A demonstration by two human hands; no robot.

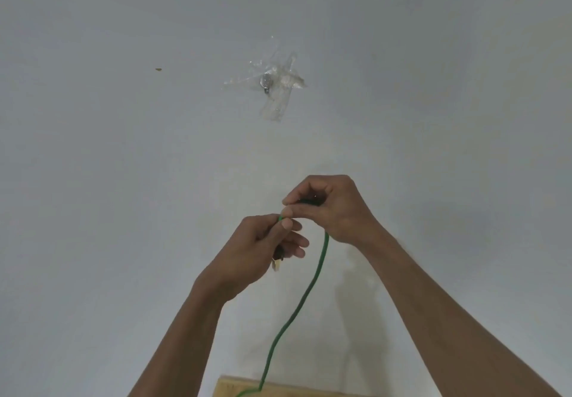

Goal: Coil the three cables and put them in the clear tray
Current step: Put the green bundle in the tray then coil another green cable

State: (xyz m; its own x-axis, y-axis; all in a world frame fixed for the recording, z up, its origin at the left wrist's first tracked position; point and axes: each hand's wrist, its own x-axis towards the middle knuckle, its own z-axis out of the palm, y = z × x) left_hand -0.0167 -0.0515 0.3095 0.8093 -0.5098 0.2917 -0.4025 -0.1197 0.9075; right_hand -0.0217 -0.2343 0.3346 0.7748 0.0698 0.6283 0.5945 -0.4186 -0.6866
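A pale grey wall (123, 149) fills most of the view, broad and bare to the left and right of the raised arms, so the hands have free space on both sides. On the far left of the wall sits a small brownish speck (158, 69). Higher, near the middle, a metal hook (265, 82) is stuck on with crossed strips of clear tape (275, 99).

Below it, the left hand (260, 248) has its fingers curled, thumb and forefinger pinching the green cable (311, 288) at its top bend. A small pale connector (276, 264) pokes out under the left palm; whether it belongs to the green cable cannot be told. Just to the right and slightly higher, touching the left fingertips, the right hand (328, 208) is curled around something dark inside the fist, with the cable coming out beneath it. From there the cable hangs free between the two forearms and runs down to a light wooden surface (241, 387) at the bottom edge, where it bends left and leaves the view.

No tray or other container shows.
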